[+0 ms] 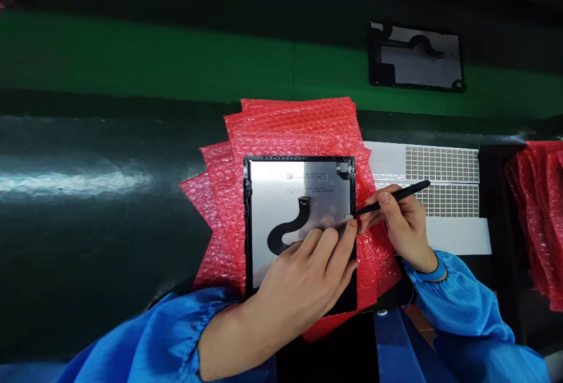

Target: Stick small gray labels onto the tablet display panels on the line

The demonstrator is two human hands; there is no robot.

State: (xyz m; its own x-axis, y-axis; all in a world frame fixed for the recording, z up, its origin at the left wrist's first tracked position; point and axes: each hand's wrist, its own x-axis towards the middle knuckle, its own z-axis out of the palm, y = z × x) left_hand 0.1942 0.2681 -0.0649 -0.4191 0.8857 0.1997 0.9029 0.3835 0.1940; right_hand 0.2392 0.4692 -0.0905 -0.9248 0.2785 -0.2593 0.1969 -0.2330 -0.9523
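While pressing the display panel (277, 195) flat on red bubble wrap (299, 125) at mid worktop (88, 224) with the open, spread left hand (303, 280), pinching a black tool (396, 196) in the grip of the right hand (402, 227), touching its tip to the panel's right edge, probably needing light, steady pressure.

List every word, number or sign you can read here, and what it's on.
Panel: a square code and two printed text blocks near the top, too small to read.
Far panel: no text shows.
Sticker sheets: plain grid, nothing written.
Pen: no marking shows.
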